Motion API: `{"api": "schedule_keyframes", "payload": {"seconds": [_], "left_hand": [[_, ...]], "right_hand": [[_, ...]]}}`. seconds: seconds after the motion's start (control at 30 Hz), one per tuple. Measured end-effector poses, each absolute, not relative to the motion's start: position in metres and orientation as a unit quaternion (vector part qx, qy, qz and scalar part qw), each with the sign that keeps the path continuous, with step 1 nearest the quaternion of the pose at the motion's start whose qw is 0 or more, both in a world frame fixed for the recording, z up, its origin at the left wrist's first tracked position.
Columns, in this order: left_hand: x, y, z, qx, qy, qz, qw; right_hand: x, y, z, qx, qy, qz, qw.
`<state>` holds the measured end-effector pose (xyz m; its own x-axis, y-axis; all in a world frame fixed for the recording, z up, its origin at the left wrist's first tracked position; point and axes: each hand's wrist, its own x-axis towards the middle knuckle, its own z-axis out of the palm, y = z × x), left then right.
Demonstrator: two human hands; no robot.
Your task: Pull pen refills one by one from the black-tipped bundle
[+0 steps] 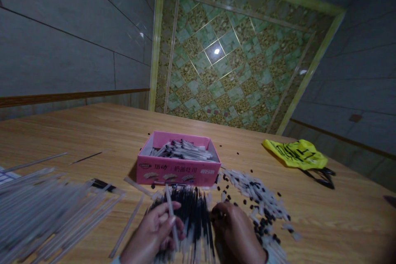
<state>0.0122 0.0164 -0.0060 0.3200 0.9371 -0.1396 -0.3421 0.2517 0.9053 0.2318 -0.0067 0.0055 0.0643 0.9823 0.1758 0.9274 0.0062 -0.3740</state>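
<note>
My left hand pinches a clear plastic pen barrel between thumb and fingers, its far end tilted up toward the box. Beside it lies a bundle of dark-tipped pen refills on the table, partly behind the hand. My right hand is to the right of the refills with its fingers curled together. Whatever its fingertips hold, if anything, is hidden. Small black plugs and short whitish translucent pieces are scattered just right of it.
A pink open box filled with pens stands ahead of my hands. Many clear barrels cover the left side of the wooden table. Scissors with black handles lie by a yellow bag at the right.
</note>
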Motion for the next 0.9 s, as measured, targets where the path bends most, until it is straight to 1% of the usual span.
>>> {"api": "schedule_keyframes", "payload": {"seconds": [0.23,0.37,0.47,0.57,0.67,0.73,0.8,0.9], "left_hand": [[0.015,0.013,-0.01,0.405,0.371,0.43,0.716],[0.015,0.012,-0.009,0.405,0.374,0.438,0.71],[0.015,0.011,-0.005,0.398,0.39,0.444,0.701],[0.014,0.011,-0.002,0.391,0.401,0.455,0.693],[0.007,0.016,0.003,0.369,0.42,0.473,0.681],[0.002,0.019,0.006,0.342,0.433,0.492,0.674],[-0.001,0.02,0.009,0.318,0.436,0.513,0.668],[-0.002,0.02,0.012,0.303,0.427,0.527,0.669]], "right_hand": [[0.228,-0.006,-0.002,-0.692,-0.683,0.071,0.223],[0.224,-0.012,0.002,-0.722,-0.668,0.045,0.177],[0.217,-0.018,0.008,-0.743,-0.654,0.053,0.131],[0.207,-0.021,0.01,-0.747,-0.647,0.074,0.135],[0.198,-0.022,0.009,-0.713,-0.671,0.092,0.181],[0.194,-0.021,0.007,-0.663,-0.715,0.107,0.193],[0.191,-0.02,0.004,-0.609,-0.766,0.105,0.176],[0.191,-0.017,0.0,-0.561,-0.814,0.065,0.134]]}}
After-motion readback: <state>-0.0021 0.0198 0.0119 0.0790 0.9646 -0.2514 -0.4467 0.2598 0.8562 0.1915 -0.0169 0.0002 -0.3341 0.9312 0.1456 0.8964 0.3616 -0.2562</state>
